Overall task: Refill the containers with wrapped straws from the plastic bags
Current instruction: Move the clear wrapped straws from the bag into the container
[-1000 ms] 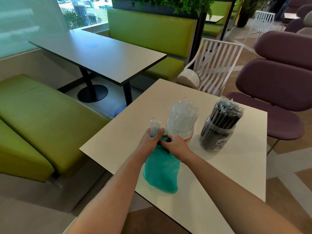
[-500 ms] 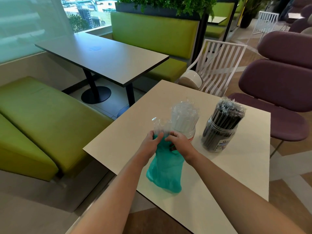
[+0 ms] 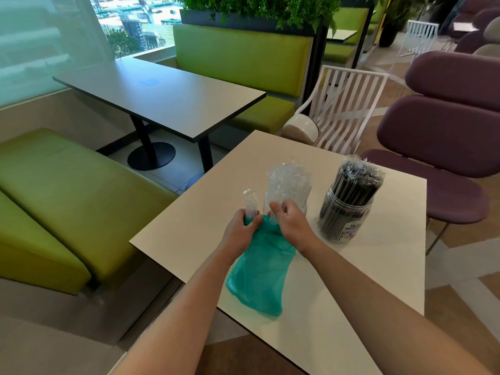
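A teal plastic bag lies on the white table, its mouth lifted toward the far side. My left hand grips the bag's mouth together with a few clear wrapped straws that stick up out of it. My right hand pinches the other side of the mouth, its fingers at the foot of a clear container packed with clear wrapped straws. To the right stands a second clear jar full of black wrapped straws.
A white slatted chair stands behind the table and a purple lounge chair to the right. A green bench and a dark table are on the left. The table's left edge is close to the bag.
The clear straws in my left hand have come further up out of the bag. My right hand has shifted up along the bag's mouth toward the clear container.
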Demonstrator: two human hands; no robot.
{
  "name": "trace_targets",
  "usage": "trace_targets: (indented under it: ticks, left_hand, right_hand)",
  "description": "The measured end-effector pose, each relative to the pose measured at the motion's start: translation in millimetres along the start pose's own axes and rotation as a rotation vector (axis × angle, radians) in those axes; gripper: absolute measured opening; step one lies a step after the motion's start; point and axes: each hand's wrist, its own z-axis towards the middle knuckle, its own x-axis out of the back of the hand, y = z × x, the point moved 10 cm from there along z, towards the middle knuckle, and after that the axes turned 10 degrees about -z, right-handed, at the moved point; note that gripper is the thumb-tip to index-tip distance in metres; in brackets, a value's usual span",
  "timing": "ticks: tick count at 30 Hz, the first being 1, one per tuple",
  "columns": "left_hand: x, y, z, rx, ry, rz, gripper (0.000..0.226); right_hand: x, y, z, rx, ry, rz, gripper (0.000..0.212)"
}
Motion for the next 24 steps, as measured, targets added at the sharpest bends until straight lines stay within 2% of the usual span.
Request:
trace_targets:
  ticks: [6,11,16,21,24]
  left_hand:
    - [-17.3,4.4,4.4,-0.008,-0.055,0.155,0.02]
    - [-25.3,3.4,9.3,0.042,-0.052,0.296,0.033]
    - [-23.8,9.0,17.1,0.064,0.021,0.404,0.046]
    - [-30.7,8.9,24.3,0.124,0.058,0.31,0.068]
    - [-37.3,9.5,29.8,0.104,0.061,0.241,0.07]
  right_hand:
    - [37.5,-32.0,0.0,0.131,0.092,-0.055,0.023]
    - [95.4,-78.5,3.5,0.263,0.271,-0.091,0.04]
    - [141.7,-112.9,1.0,0.381,0.418,-0.087,0.033]
    - [148.3,-128.7,-7.4,0.458,0.459,-0.138,0.027]
    - [139.7,-126.3,-7.5,0.457,0.423,-0.14,0.027]
